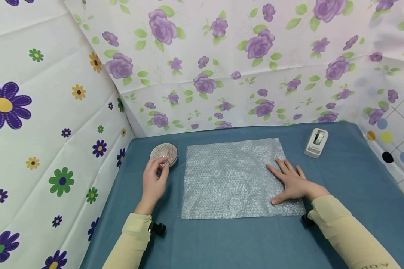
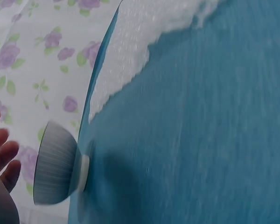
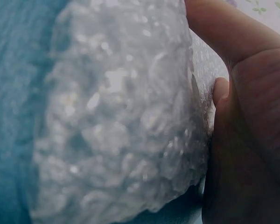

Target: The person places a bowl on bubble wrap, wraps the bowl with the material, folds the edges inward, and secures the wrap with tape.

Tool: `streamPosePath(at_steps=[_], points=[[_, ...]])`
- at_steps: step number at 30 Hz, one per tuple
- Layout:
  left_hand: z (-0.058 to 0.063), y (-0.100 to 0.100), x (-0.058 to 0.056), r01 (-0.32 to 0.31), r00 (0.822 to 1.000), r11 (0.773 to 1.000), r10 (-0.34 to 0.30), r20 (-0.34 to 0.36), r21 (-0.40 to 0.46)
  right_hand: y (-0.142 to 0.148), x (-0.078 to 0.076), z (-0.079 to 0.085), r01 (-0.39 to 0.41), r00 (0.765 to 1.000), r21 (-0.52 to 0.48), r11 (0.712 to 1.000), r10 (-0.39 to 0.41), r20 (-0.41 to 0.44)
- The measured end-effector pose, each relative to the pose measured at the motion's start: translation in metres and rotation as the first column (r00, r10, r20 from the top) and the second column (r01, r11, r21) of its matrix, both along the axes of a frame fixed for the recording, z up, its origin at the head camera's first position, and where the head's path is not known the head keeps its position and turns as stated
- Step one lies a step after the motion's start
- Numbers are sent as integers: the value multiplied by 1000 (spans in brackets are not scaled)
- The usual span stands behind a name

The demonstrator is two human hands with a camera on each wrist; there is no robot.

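Note:
A sheet of bubble wrap (image 1: 229, 179) lies flat on the blue cloth. On its right part rests my right hand (image 1: 291, 185), fingers spread; the right wrist view shows that hand (image 3: 256, 107) beside the bubbly surface (image 3: 116, 121). To the left of the sheet stands a small ribbed bowl (image 1: 163, 150), upright. My left hand (image 1: 153, 181) hovers at the bowl's near rim with loosely bent fingers. In the left wrist view, a gap separates those fingers (image 2: 4, 156) from the bowl (image 2: 56, 165), and nothing is seen held.
A white tape dispenser (image 1: 316, 143) stands at the back right of the blue-covered table (image 1: 235, 243). Floral sheets (image 1: 222, 71) hang behind the table, with other patterned sheets (image 1: 54, 157) at the sides.

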State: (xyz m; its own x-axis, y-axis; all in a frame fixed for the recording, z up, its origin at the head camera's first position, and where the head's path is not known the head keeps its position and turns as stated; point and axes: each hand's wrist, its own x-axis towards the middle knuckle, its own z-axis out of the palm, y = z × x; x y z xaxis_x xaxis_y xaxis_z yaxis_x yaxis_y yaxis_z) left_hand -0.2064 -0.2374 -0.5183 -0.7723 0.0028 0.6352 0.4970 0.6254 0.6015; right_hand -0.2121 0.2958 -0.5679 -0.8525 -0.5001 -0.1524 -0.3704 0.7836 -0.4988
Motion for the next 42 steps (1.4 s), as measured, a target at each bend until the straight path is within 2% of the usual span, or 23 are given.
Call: streamPosePath(at_steps=[4, 8, 11, 15, 17, 20, 22, 31, 39, 42], points=[[-2, -9, -1, -93, 996, 992, 92, 7, 80, -4, 3, 9, 17, 1000, 6, 1000, -17, 26], [-2, -16, -3, -198, 978, 962, 181, 105, 186, -10, 8, 25, 18, 999, 7, 1000, -19, 49], [-2, -19, -4, -305, 944, 919, 257, 208, 249, -14, 10, 32, 22, 998, 48, 999, -24, 54], [-2, -24, -8, -421, 878, 862, 307, 368, 283, -14, 10, 31, 25, 998, 71, 997, -29, 51], [-1, -25, -9, -448, 837, 849, 290, 463, 279, -14, 10, 29, 28, 998, 71, 997, -31, 51], [0, -26, -11, -455, 780, 847, 230, 582, 276, -13, 10, 27, 29, 998, 69, 997, -32, 47], [1, -26, -12, -453, 752, 844, 189, 632, 287, -13, 10, 26, 31, 999, 68, 997, -34, 41], [-3, -30, -17, -436, 679, 849, 92, 729, 299, -12, 10, 21, 32, 999, 60, 998, -33, 20], [-2, -33, -22, -413, 634, 833, -27, 773, 368, -12, 10, 20, 33, 999, 56, 998, -34, 19], [-1, -33, -25, -404, 625, 832, -53, 779, 380, -11, 10, 19, 34, 999, 53, 998, -35, 19]])
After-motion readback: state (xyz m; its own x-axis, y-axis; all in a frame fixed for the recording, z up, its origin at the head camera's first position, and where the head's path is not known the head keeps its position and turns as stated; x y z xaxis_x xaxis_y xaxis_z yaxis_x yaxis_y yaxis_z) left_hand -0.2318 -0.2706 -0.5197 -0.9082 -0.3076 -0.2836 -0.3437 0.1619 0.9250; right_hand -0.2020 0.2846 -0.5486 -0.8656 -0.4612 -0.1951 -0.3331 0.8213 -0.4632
